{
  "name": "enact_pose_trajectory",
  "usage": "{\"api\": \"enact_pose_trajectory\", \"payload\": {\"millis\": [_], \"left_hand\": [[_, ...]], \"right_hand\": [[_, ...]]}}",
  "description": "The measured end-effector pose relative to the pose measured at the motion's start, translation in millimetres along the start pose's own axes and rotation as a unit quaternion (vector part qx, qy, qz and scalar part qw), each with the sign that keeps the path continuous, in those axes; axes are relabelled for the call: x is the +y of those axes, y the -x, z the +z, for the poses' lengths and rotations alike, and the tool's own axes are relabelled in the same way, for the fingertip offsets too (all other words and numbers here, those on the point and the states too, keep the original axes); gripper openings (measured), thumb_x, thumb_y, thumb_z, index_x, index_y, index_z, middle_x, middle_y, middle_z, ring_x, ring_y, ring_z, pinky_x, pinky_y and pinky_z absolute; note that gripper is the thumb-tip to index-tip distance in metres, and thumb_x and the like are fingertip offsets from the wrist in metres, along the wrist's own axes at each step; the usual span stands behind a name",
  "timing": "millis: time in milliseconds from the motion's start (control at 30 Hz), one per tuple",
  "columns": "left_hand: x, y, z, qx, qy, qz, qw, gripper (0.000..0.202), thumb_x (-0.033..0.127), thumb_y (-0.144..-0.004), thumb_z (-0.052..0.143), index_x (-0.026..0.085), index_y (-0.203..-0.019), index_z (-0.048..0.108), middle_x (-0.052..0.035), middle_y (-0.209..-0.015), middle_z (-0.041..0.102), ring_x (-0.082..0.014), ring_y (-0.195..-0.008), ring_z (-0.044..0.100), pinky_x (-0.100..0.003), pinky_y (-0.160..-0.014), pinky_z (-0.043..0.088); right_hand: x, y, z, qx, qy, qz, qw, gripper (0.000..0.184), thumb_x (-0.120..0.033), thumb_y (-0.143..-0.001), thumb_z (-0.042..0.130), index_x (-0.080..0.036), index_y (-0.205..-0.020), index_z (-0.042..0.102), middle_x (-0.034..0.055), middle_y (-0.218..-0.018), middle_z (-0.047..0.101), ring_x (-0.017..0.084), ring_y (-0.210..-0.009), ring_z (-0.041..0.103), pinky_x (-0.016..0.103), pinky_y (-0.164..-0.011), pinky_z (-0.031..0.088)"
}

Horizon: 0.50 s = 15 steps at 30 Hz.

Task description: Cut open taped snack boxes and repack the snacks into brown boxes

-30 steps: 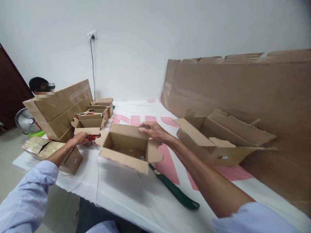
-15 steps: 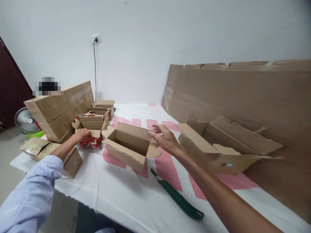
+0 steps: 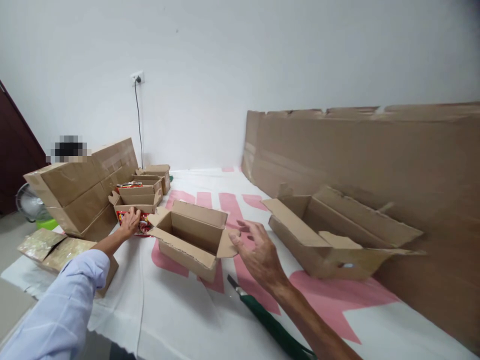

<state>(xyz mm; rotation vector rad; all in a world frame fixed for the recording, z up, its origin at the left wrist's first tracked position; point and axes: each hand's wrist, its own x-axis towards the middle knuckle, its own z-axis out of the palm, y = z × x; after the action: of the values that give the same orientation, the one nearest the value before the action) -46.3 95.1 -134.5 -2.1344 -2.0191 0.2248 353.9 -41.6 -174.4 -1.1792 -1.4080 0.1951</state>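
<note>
Cardboard box [image 3: 191, 237], small and with its flaps open, sits at the centre of the frame on a white and pink sheet [image 3: 180, 310], its hollow inside showing. Nearest of all, at the bottom edge right of centre, a green-handled cutter [image 3: 270, 322] lies on the sheet, its tip pointing toward the box. Just above it the right hand [image 3: 258, 255] hovers beside the box's right flap, fingers [image 3: 245, 231] spread wide apart and holding nothing. At lower left lie flat wrapped packs [image 3: 48, 247], beside the pale blue sleeve [image 3: 63, 310]. Left of the box, the left hand [image 3: 130, 221] has its fingers curled down over a red packet [image 3: 144, 227], gripping it on the sheet. Right of centre stands a longer open carton [image 3: 322, 240], apart from the small box. Behind the packet are several small open boxes [image 3: 137, 197], and to their left a big taped carton [image 3: 78, 185] with a person partly hidden behind it. Farther back, a tall cardboard sheet [image 3: 375, 150] leans along the right, and a wall socket [image 3: 135, 77] with a black cable shows at upper left.
</note>
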Motion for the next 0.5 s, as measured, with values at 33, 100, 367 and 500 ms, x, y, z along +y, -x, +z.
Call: {"api": "enact_pose_trajectory", "payload": {"millis": [33, 100, 367, 500], "left_hand": [[1.5, -6.6, -0.6, 0.009, -0.003, -0.005, 1.000, 0.049, 0.023, -0.092, 0.065, 0.019, -0.137, 0.048, -0.0238, -0.145, 0.043, -0.0410, -0.123, 0.060, -0.048, -0.100, 0.047], [4.0, -18.4, -1.6, 0.022, -0.007, -0.010, 1.000, 0.047, 0.022, -0.091, 0.064, 0.019, -0.136, 0.049, -0.0228, -0.145, 0.044, -0.0394, -0.120, 0.062, -0.046, -0.098, 0.047], [3.7, -35.9, -8.3, 0.016, -0.006, -0.010, 1.000, 0.056, 0.023, -0.084, 0.074, 0.018, -0.134, 0.049, -0.0222, -0.144, 0.043, -0.0393, -0.119, 0.063, -0.047, -0.097, 0.049], [-7.0, -28.6, -14.2, 0.002, 0.002, -0.001, 1.000, 0.055, 0.029, -0.084, 0.075, 0.020, -0.132, 0.050, -0.0201, -0.142, 0.046, -0.0378, -0.118, 0.064, -0.045, -0.095, 0.050]], "right_hand": [[3.0, 0.9, -0.2, 0.000, -0.005, 0.005, 1.000, 0.040, -0.052, -0.096, 0.058, -0.023, -0.121, 0.066, 0.0134, -0.118, 0.068, 0.030, -0.105, 0.067, 0.050, -0.095, 0.057], [7.3, 0.9, -1.7, -0.003, -0.009, 0.012, 1.000, 0.040, -0.052, -0.095, 0.058, -0.023, -0.121, 0.066, 0.0132, -0.117, 0.067, 0.030, -0.105, 0.067, 0.050, -0.095, 0.057], [0.3, 6.6, -19.3, -0.016, -0.058, 0.075, 0.995, 0.053, -0.061, -0.093, 0.062, -0.024, -0.131, 0.060, 0.0143, -0.127, 0.066, 0.031, -0.109, 0.068, 0.051, -0.095, 0.057], [7.8, 37.0, -22.8, -0.043, -0.119, 0.126, 0.984, 0.074, -0.064, -0.089, 0.066, -0.027, -0.150, 0.045, 0.0182, -0.146, 0.058, 0.035, -0.126, 0.063, 0.055, -0.100, 0.056]]}}
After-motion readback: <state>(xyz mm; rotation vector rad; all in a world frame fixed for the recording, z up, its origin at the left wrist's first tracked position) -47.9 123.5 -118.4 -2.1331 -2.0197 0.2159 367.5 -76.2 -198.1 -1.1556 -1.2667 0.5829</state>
